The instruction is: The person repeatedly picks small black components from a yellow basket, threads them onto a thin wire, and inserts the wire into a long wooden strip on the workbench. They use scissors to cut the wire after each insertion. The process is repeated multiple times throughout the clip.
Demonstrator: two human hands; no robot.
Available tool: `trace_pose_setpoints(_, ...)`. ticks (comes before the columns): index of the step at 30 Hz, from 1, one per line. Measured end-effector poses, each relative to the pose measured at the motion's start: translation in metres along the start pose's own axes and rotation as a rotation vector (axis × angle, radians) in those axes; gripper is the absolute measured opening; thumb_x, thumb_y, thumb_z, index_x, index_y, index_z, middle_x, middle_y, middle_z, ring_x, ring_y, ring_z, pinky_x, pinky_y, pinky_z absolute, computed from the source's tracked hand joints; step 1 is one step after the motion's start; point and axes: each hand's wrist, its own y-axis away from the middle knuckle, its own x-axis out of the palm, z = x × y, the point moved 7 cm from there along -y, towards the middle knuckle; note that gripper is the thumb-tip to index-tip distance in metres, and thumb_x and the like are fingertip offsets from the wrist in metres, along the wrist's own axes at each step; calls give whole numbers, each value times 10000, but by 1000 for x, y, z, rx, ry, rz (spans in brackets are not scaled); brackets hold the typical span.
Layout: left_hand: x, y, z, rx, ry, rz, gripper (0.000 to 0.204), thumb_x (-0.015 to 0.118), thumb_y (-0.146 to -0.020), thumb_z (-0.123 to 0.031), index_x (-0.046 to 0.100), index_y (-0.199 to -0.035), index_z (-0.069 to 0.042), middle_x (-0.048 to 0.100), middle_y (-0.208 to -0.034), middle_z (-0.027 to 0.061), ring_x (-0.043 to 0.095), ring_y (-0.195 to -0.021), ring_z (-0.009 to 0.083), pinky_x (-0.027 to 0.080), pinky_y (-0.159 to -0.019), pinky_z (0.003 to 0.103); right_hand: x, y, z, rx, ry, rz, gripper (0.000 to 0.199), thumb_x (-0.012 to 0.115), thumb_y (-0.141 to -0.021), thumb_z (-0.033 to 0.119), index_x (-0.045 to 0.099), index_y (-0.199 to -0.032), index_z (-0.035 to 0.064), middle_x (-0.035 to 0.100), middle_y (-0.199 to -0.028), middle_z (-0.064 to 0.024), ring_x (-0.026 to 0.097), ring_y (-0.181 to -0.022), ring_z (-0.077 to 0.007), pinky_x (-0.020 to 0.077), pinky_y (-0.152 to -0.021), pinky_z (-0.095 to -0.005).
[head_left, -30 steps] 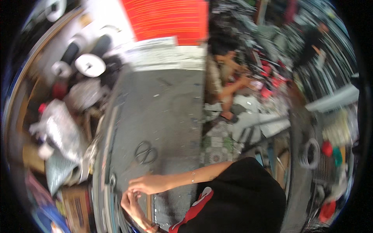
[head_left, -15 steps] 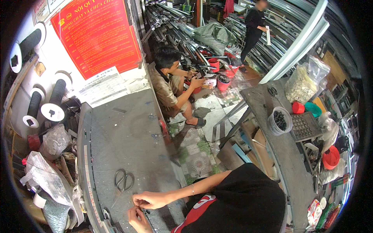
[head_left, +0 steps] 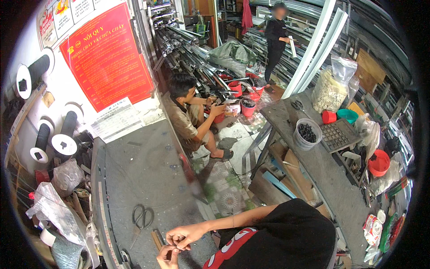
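Black scissors (head_left: 142,216) lie near left hand (head_left: 167,259) and right hand (head_left: 188,232), fingers (head_left: 184,242) pinched (anything between, indiscernible).

The wide head view looks from the wearer's head, down and ahead across the gray workbench (head_left: 143,175). The right hand (head_left: 185,235) and left hand (head_left: 168,257) sit close by at the lower edge; the crouching person (head_left: 190,119) and standing person (head_left: 273,42) are farther off.

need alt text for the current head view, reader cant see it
A person's left hand and right hand meet over a grey workbench, beside black-handled scissors; anything held is too small to tell. Beyond, one co-worker crouches or sits near red buckets; another stands by metal profiles.
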Motion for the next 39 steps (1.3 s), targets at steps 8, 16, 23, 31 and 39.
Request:
trace_pose_setpoints(8,-6,-8,54,-33,237,-252,204,525,-914,-182,472,-760,-59,446,-644,-23,406,-555,58,310,-488,221,-19,-2,-8,-73,30,-229,173,541,-892,82,420,-1004,30,515,-718,-24,498,-601,-94,411,-526,-228)
trace_pose_setpoints(16,-18,-3,36,-65,139,-289,171,532,-911,-157,491,-807,-28,462,-640,-7,400,-549,60,313,-483,216,-2,-7,15,-386,978,-365,170,554,-886,172,593,-936,15,572,-760,-86,572,-751,-266,435,-663,-383)
trace_pose_setpoints(23,-5,0,9,-214,391,-441,290,498,-963,-288,550,-927,-5,470,-647,-3,413,-564,60,325,-490,211,0,-31,49,-436,824,-394,228,535,-903,221,651,-953,31,521,-849,-101,532,-825,-296,399,-776,-385)
trace_pose_setpoints(31,-19,-5,-20,-115,43,-323,273,521,-944,-236,563,-818,3,489,-654,0,419,-597,89,361,-546,238,-24,-74,49,-199,745,-432,328,536,-917,285,569,-708,34,519,-561,-134,476,-515,-266,381,-509,-395)
trace_pose_setpoints(39,-30,7,-38,-196,-209,-356,142,525,-900,-97,634,-898,-5,580,-652,85,517,-575,132,440,-574,293,-27,-99,40,-104,305,-189,199,544,-930,164,666,-889,11,560,-661,6,502,-556,-46,412,-508,-197)
